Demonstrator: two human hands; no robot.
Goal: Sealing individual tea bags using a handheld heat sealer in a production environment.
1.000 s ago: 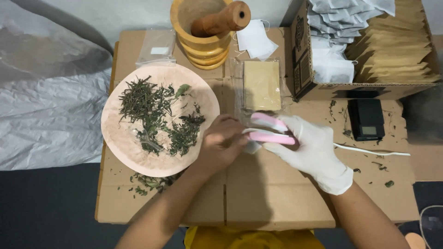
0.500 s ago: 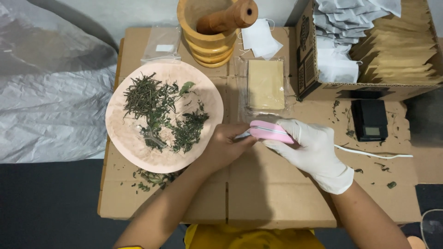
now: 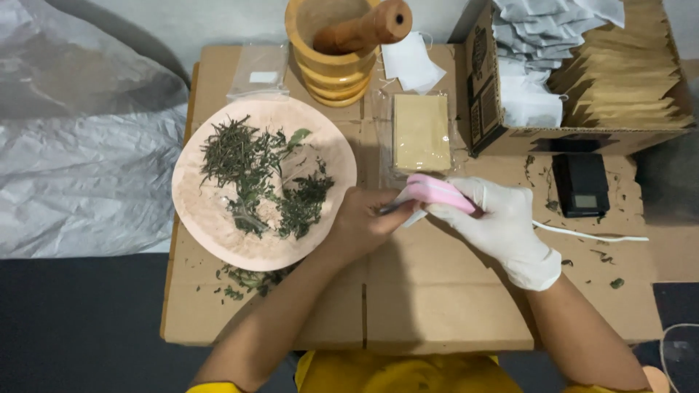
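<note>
My right hand, in a white glove, grips a pink hand-held device with a white cord trailing right. My bare left hand pinches a small white sachet that sits under the pink device's tip. Both hands meet over the middle of a cardboard work surface. To the left lies a pale pink plate with dried green herbs. Just beyond the hands is a clear packet holding tan sheets.
A wooden mortar with pestle stands at the back. A cardboard box at the right holds white sachets and brown envelopes. A small black scale sits below it. Herb crumbs scatter the cardboard. Crumpled plastic sheet lies left.
Both hands and the pink device stay together at the same spot on the cardboard; only slight shifts of the fingers and of the camera view.
</note>
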